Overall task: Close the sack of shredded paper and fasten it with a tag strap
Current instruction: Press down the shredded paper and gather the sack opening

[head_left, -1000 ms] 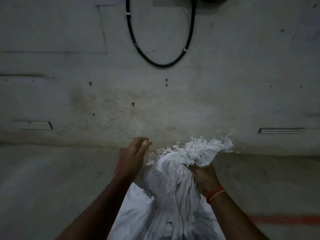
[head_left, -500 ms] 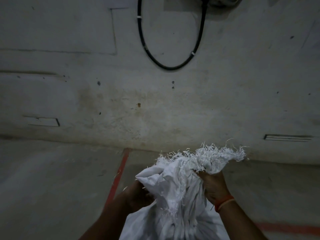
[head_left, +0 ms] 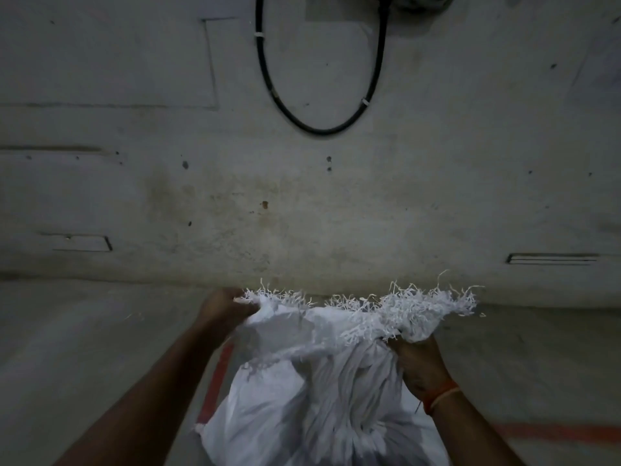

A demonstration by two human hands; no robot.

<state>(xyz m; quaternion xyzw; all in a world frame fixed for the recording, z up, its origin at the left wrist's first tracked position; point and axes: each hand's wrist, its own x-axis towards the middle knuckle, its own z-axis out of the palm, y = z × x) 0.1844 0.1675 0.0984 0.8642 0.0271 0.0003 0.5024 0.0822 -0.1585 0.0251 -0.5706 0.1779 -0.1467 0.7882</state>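
Nearest: white woven plastic sack (head_left: 322, 412), bulging, standing on grey concrete floor (head_left: 84, 364) at bottom centre; neck gathered into pleats on its R side. R hand (head_left: 420, 364), w/ orange thread band (head_left: 440, 395) at wrist, fingers curled tight round the bunched neck just under the frayed rim. L hand (head_left: 225, 306) out to the L, fingers pinching the far-L corner of the sack mouth; mouth fabric stretched betw. the two hands, frayed white rim (head_left: 386, 304) running along top edge. Contents not visible; no strap seen.

Floor: bare, dusty; red painted line (head_left: 215, 388) runs up alongside sack's L flank, second red stripe (head_left: 551, 432) to R, behind R forearm. Open floor both sides of sack.

Far: stained grey concrete wall (head_left: 302, 213) meets floor just beyond the hands; black cable loop (head_left: 319, 129) hangs on it, clipped w/ white ties; recessed slot (head_left: 551, 258) low R.
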